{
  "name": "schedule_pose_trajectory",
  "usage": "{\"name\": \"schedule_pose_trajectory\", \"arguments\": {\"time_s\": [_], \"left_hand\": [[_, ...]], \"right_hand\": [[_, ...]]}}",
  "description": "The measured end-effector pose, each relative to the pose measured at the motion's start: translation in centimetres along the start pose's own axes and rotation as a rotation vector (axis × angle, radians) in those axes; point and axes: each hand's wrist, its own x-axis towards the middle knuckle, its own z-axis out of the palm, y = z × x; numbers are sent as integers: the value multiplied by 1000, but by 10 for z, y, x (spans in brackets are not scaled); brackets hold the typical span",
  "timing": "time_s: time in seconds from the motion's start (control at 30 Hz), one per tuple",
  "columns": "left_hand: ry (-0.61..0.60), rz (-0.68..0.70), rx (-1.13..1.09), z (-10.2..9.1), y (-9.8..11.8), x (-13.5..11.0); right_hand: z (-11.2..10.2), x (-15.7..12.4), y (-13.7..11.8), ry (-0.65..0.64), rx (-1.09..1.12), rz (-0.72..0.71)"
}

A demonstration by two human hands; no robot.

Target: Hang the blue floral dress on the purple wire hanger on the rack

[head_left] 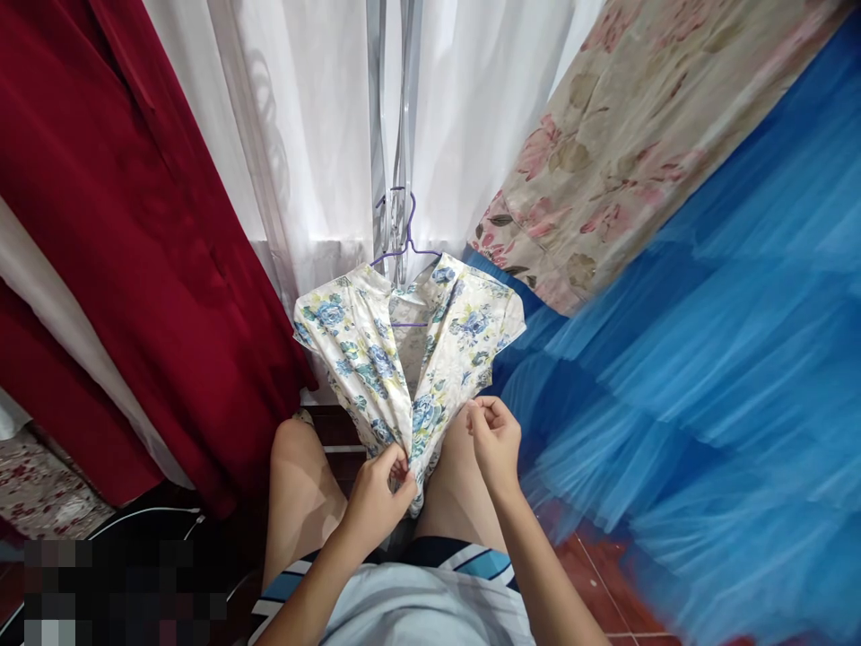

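Note:
A white blouse [369,354] with blue and yellow-green flowers hangs on a purple hanger [411,224] in front of me. Its two front panels cross in a deep V. My left hand [380,498] pinches the fabric near the bottom of that V, thumb and forefinger closed on it. Beside the blouse's right edge, my right hand [496,440] is raised with its fingers curled into a pinch. Whatever it holds, if anything, is too small to make out. The lower part of the blouse drops between my knees, partly hidden by my left hand.
Grey straps [387,108] hang behind the hanger, before a white curtain [316,135]. Red drapes [181,269] fall on the left. A pink-flowered cloth [585,170] and a layered blue tulle skirt [673,431] crowd the right. Red tiles [598,583] show below; a white cable [148,511] lies lower left.

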Motion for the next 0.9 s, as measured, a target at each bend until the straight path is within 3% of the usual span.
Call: {"name": "schedule_pose_trajectory", "arguments": {"time_s": [0.17,0.4,0.9], "left_hand": [[5,-3,-17,-1,-1,0],[16,-8,-26,1,-5,1],[21,-27,-43,-3,-7,3]], "right_hand": [[-3,10,-15,-12,95,-4],[10,33,-37,-182,286,56],[13,45,-36,-197,323,104]]}}
